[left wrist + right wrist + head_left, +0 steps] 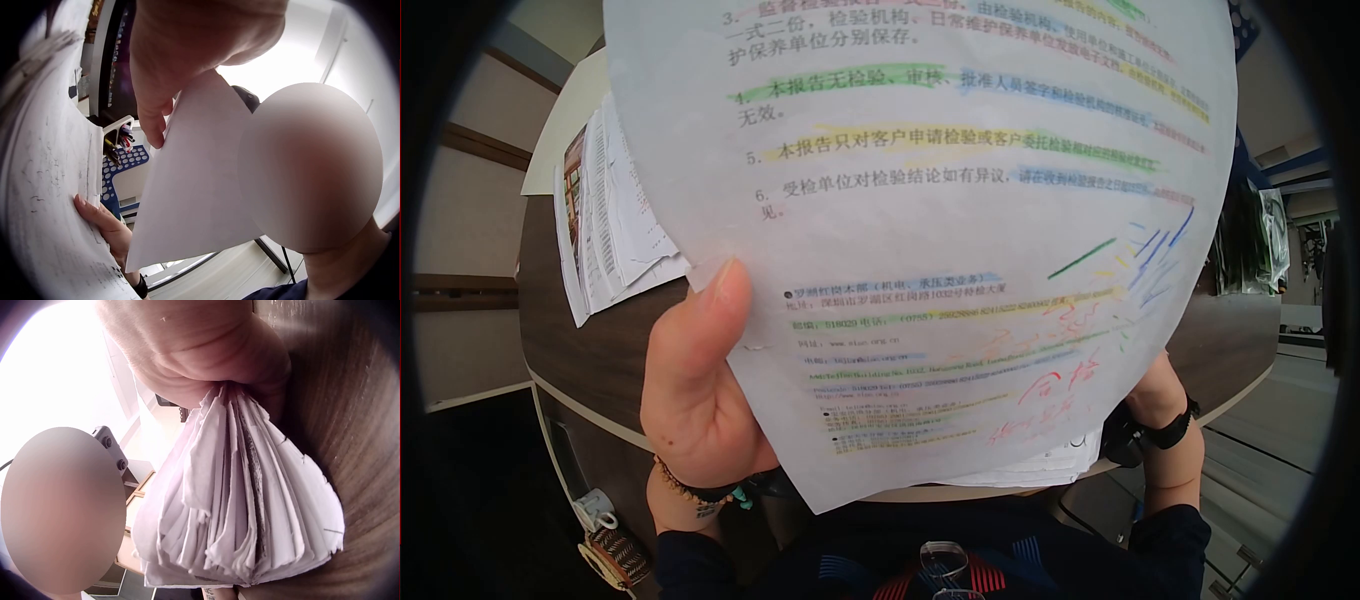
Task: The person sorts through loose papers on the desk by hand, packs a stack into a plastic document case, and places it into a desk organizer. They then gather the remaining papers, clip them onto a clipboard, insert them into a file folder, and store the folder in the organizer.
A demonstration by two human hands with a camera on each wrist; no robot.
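Observation:
My left hand pinches a printed sheet by its left edge, thumb on the front. Chinese text fills the sheet, with green, yellow and blue highlighting and red handwriting near the lower right. Its blank back shows in the left wrist view. Mostly hidden behind it in the head view, my right hand grips a thick stack of papers whose worn edges fan out over the brown table. From the left wrist side, that right hand has its thumb on the stack's written face.
More loose papers lie on the dark wooden table at the left. A pen holder stands by a blue dotted item and a monitor. A white cup is low at the left.

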